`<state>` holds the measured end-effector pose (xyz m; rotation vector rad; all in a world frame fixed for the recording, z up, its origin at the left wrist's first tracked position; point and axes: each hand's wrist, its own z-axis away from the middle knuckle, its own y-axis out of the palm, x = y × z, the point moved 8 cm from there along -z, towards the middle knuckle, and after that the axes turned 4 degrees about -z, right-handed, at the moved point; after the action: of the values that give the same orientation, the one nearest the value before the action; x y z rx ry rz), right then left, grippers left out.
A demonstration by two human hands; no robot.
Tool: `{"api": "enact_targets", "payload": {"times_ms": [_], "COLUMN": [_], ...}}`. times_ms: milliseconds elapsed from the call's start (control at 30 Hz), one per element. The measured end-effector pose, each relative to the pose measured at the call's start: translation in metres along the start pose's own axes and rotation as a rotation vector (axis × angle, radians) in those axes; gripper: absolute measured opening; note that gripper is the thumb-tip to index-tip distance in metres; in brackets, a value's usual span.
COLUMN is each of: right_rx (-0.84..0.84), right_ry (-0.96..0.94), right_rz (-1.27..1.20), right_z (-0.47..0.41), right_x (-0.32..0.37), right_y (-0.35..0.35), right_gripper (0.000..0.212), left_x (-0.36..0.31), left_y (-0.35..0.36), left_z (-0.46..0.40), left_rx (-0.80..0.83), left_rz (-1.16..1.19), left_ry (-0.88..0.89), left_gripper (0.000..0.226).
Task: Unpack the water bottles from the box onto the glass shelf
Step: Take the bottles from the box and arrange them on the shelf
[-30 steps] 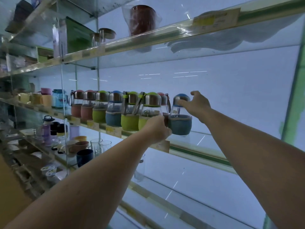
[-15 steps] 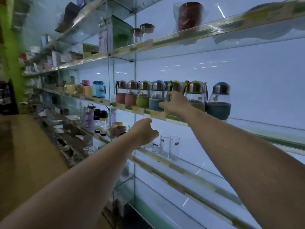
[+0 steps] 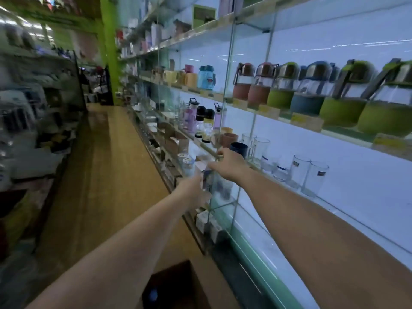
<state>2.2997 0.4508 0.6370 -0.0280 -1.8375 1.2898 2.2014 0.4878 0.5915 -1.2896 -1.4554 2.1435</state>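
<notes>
A row of water bottles with steel lids and coloured sleeves stands on the glass shelf [image 3: 287,118] at upper right: two red [image 3: 242,85], a green one [image 3: 281,91], a blue one [image 3: 311,95] and two more green [image 3: 347,102]. Both my arms reach out below that shelf. My right hand [image 3: 228,166] hangs in the air with relaxed fingers and holds nothing. My left hand [image 3: 194,191] is lower and to the left, loosely curled and empty. The open cardboard box [image 3: 178,279] sits on the floor at the bottom, with a blue-capped bottle [image 3: 153,294] inside.
Drinking glasses [image 3: 310,175] and mugs [image 3: 239,148] stand on the lower glass shelf beside my hands. A vertical glass divider [image 3: 225,121] splits the shelving. The wooden aisle floor [image 3: 107,175] runs ahead, with another rack [image 3: 33,130] on the left.
Both hands have left the bottles on the shelf and dropped down and leftward. My view has swung left and down, bringing the aisle and the box into sight.
</notes>
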Motion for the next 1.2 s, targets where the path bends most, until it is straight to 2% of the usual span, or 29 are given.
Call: {"api": "enact_targets", "payload": {"times_ms": [67, 133, 200, 267, 333, 467, 567, 733, 933, 1200], "right_rx": [0.052, 0.13, 0.201, 0.259, 0.322, 0.46, 0.565, 0.702, 0.783, 0.859], "right_ry": [-0.001, -0.006, -0.013, -0.046, -0.071, -0.1, -0.075, -0.038, 0.019, 0.236], "right_rz": [0.001, -0.028, -0.034, -0.008, 0.007, 0.019, 0.016, 0.0, 0.04, 0.045], "right_z": [-0.017, -0.034, -0.054, -0.075, -0.094, -0.126, -0.138, -0.143, -0.155, -0.15], "right_x": [-0.008, -0.017, -0.027, -0.035, -0.044, -0.068, -0.092, -0.122, -0.167, -0.285], "right_y": [0.028, 0.057, 0.084, 0.108, 0.131, 0.182, 0.223, 0.292, 0.383, 0.539], "right_gripper": [0.052, 0.049, 0.05, 0.055, 0.056, 0.054, 0.054, 0.055, 0.052, 0.054], "left_x": [0.021, 0.041, 0.058, 0.077, 0.096, 0.128, 0.148, 0.198, 0.26, 0.366], "left_y": [0.017, 0.036, 0.052, 0.07, 0.09, 0.13, 0.16, 0.215, 0.284, 0.401], "left_z": [-0.009, -0.021, -0.038, -0.055, -0.075, -0.104, -0.112, -0.121, -0.144, -0.171], "left_rx": [0.052, 0.093, 0.117, 0.126, 0.129, 0.143, 0.152, 0.254, 0.366, 0.519], "left_rz": [0.022, 0.031, 0.016, 0.027, 0.029, 0.077, 0.135, 0.17, 0.219, 0.297], "left_ry": [-0.058, -0.126, -0.193, -0.278, -0.348, -0.469, -0.511, -0.639, -0.691, -0.755], "left_gripper": [0.035, 0.012, 0.02, 0.047, 0.055, 0.057, 0.046, 0.059, 0.062, 0.062]}}
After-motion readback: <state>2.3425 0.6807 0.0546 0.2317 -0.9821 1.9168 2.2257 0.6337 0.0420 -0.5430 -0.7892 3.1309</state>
